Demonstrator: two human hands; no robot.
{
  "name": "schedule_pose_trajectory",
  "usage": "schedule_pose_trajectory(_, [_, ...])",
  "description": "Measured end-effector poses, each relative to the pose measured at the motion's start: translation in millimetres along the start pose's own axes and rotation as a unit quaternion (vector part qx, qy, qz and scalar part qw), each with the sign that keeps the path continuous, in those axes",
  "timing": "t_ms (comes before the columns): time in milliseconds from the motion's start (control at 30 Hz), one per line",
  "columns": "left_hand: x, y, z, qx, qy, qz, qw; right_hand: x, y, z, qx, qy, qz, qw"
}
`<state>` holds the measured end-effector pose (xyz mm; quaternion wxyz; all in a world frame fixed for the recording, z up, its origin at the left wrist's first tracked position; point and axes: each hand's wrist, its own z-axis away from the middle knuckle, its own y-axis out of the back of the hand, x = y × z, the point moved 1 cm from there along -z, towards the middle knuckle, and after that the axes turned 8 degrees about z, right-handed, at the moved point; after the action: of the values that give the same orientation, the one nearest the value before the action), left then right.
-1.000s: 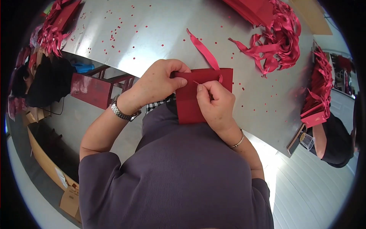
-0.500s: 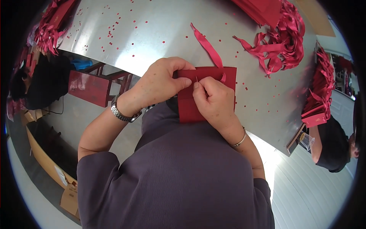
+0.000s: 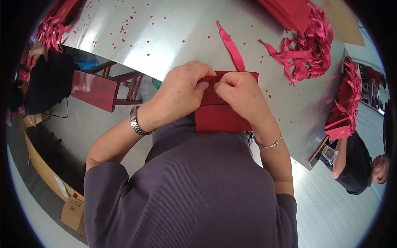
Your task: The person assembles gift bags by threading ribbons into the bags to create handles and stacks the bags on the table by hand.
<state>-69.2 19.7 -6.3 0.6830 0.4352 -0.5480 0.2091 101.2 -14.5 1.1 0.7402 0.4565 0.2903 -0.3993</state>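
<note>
A flat dark red paper bag (image 3: pixel 221 118) rests against my front at the table's near edge. My left hand (image 3: pixel 180 89) grips its upper left edge, thumb on the near face and fingers behind. A pinkish-red ribbon (image 3: pixel 231 47) runs from the bag's top edge out over the table. My right hand (image 3: pixel 242 95) is closed in a pinch on the bag's upper part, close to my left thumb. Between its fingertips shows a small tip, seemingly the ribbon's end. The right hand hides the rest of the ribbon on the bag.
Red paper dots lie scattered over the metal table (image 3: pixel 182 25). A heap of red ribbons (image 3: pixel 308 62) and stacked red bags (image 3: pixel 285 14) are at the far right. More ribboned bags (image 3: pixel 343 111) hang over the right edge, near another person (image 3: pixel 351 165). A red wooden stool (image 3: pixel 94 89) stands at left.
My right hand has moved slightly up and now covers the ribbon loop that showed on the bag. My left hand has shifted a little right, its thumb nearer the right fingertips.
</note>
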Motion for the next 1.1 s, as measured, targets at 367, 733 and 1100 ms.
schedule_pose_trajectory(367, [2, 13, 0, -0.055, 0.096, 0.081, 0.991, -14, 1, 8, -0.019, 0.005, 0.061, 0.998])
schedule_pose_trajectory(733, [4, 16, -5, -0.075, 0.148, 0.068, 0.984, -2, -3, 15, 0.023, 0.013, 0.017, 1.000])
schedule_pose_trajectory(1100, [2, 14, -4, -0.086, 0.111, 0.051, 0.989, -6, -14, 13, 0.117, 0.101, 0.175, 0.972])
